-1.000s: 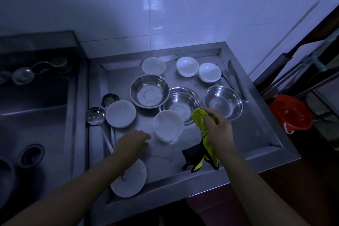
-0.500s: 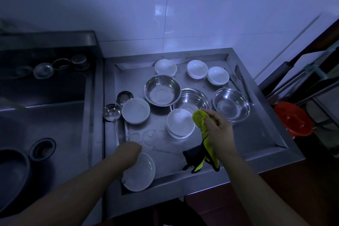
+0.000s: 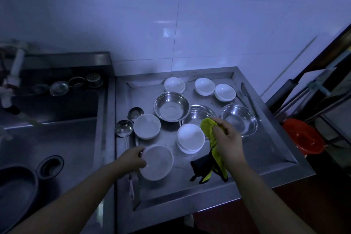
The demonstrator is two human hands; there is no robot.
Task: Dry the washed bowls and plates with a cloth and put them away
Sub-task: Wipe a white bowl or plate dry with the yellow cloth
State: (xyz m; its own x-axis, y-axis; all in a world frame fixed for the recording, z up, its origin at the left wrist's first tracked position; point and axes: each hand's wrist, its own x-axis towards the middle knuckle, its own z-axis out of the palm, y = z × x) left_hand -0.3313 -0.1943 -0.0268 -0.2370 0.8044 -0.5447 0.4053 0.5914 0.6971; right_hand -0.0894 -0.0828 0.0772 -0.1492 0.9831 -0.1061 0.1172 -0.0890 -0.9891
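My left hand (image 3: pixel 133 159) grips the left rim of a white plate (image 3: pixel 157 163) near the front of the steel draining board (image 3: pixel 266 159). My right hand (image 3: pixel 228 138) holds a yellow-green and black cloth (image 3: pixel 210 129) that hangs down toward the board. Just left of the cloth stands a stack of white bowls (image 3: pixel 190 137). Another white bowl (image 3: pixel 147 126) sits further left. Three steel bowls (image 3: pixel 171 106) (image 3: pixel 197 115) (image 3: pixel 239 118) stand behind, and three small white bowls (image 3: pixel 174 84) (image 3: pixel 204 86) (image 3: pixel 225 92) line the back.
Two steel ladles (image 3: pixel 123 129) lie along the board's left side, their handles running under the plate. A deep sink (image 3: pixel 57 138) with a drain is to the left, strainers on its ledge. A red bucket (image 3: pixel 303 137) stands on the floor at right. Utensils (image 3: pixel 247 95) lie at the board's right edge.
My left hand moved from beside the white bowl stack down to the plate and took hold of its rim. The right hand with the cloth stayed about where it was. The view shifted.
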